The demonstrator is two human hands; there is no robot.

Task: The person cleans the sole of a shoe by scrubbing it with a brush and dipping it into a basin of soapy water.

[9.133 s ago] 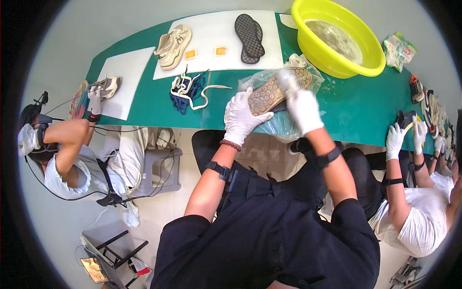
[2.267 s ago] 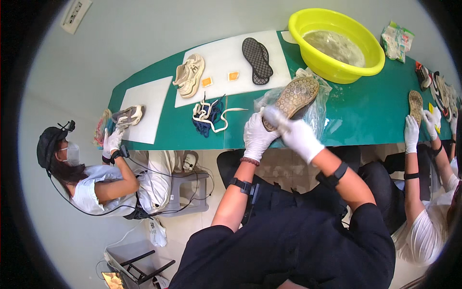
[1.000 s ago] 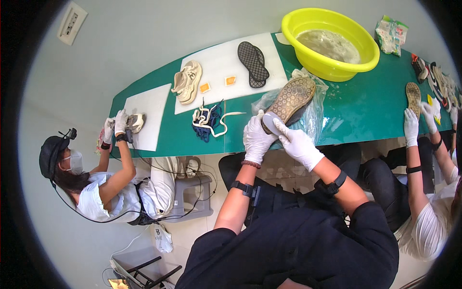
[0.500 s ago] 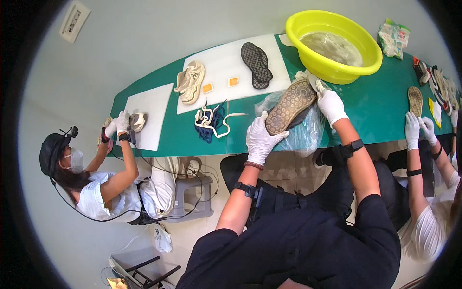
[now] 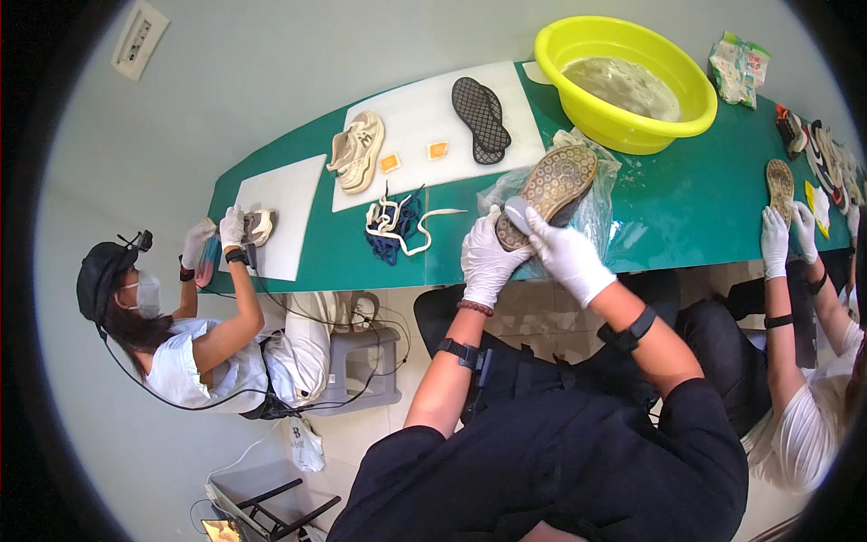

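Note:
A shoe (image 5: pixel 562 177) is held sole up over the table's near edge; its tan sole has a pattern of rings and looks dirty. My left hand (image 5: pixel 488 262), in a white glove, is closed around its heel end. In my gloved right hand (image 5: pixel 571 257) is a pale grey, oval brush (image 5: pixel 518 215), pressed against the sole near the heel; its bristles are hidden. Beneath the shoe lies a crumpled clear plastic bag (image 5: pixel 591 226). Just behind stands a yellow basin (image 5: pixel 623 135) with cloudy, foamy water.
On a white board (image 5: pixel 411 117) lie a beige shoe (image 5: pixel 358 154), black insoles (image 5: pixel 480 119) and small orange packets (image 5: pixel 438 150). White and blue laces (image 5: pixel 397 226) sit on the green table (image 5: pixel 316 226). Co-workers handle shoes at left and right. A packet (image 5: pixel 739 70) stands behind the basin.
My right hand has moved the brush down and left along the sole, from the toe end to the heel end. My left hand keeps its hold on the shoe.

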